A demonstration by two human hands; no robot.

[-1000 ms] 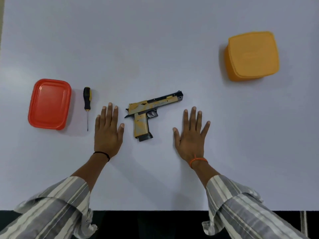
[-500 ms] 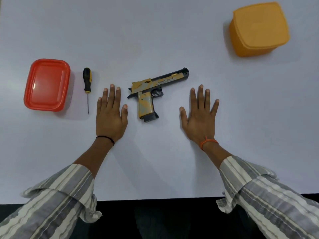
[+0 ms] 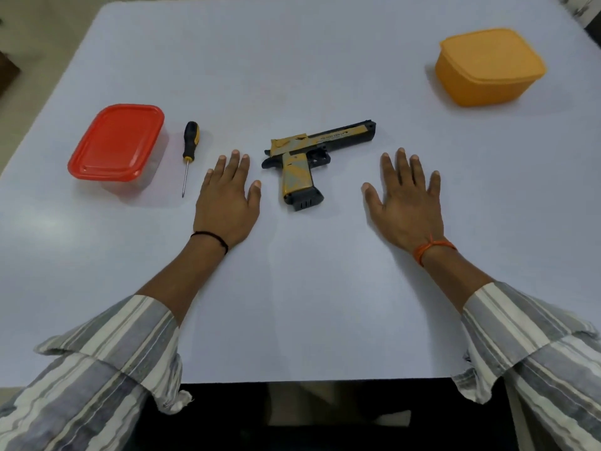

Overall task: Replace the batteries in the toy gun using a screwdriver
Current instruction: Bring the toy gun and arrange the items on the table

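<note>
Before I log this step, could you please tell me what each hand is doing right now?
Left hand: open, flat on the table, holding nothing.
Right hand: open, flat on the table, holding nothing.

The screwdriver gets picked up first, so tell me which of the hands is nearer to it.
Left. The left hand lies flat on the table just right of the screwdriver; the right hand lies flat beyond the toy gun, much farther off.
</note>
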